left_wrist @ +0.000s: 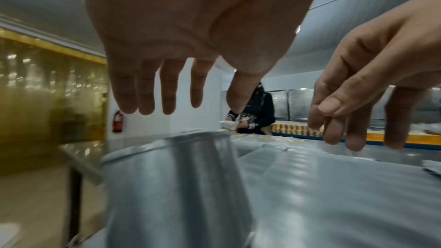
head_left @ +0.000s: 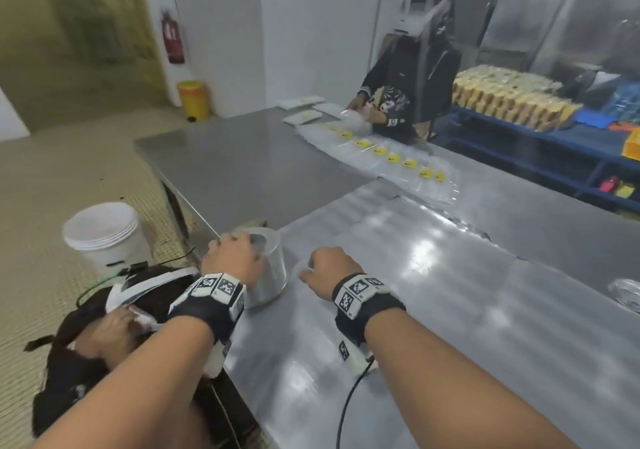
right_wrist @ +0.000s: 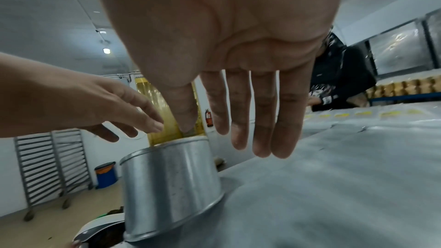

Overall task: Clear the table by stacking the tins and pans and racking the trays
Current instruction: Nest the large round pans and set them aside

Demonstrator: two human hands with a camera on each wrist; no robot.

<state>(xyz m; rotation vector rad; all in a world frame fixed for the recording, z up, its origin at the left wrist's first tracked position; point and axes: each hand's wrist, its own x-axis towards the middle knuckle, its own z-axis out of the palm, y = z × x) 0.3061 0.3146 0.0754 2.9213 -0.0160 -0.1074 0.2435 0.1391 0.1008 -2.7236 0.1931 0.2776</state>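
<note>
A tapered metal tin [head_left: 268, 275] stands with its wider rim down at the left edge of the steel table [head_left: 450, 327]. My left hand [head_left: 232, 254] hovers over it, fingers straight and spread, holding nothing. In the left wrist view, the left hand [left_wrist: 167, 105] hangs just above the tin [left_wrist: 171, 186] without touching. My right hand [head_left: 322, 268] is just right of the tin, also empty. Seen from the right wrist, the right hand [right_wrist: 238, 139] has straight fingers, its thumb close to the top of the tin [right_wrist: 171, 186].
A person [head_left: 104, 327] crouches below the table's left edge. Stacked white buckets [head_left: 104, 233] stand on the floor. Another person [head_left: 408, 102] handles clear bags [head_left: 391, 157] at the far end. A tray rack [right_wrist: 50, 167] stands by the wall.
</note>
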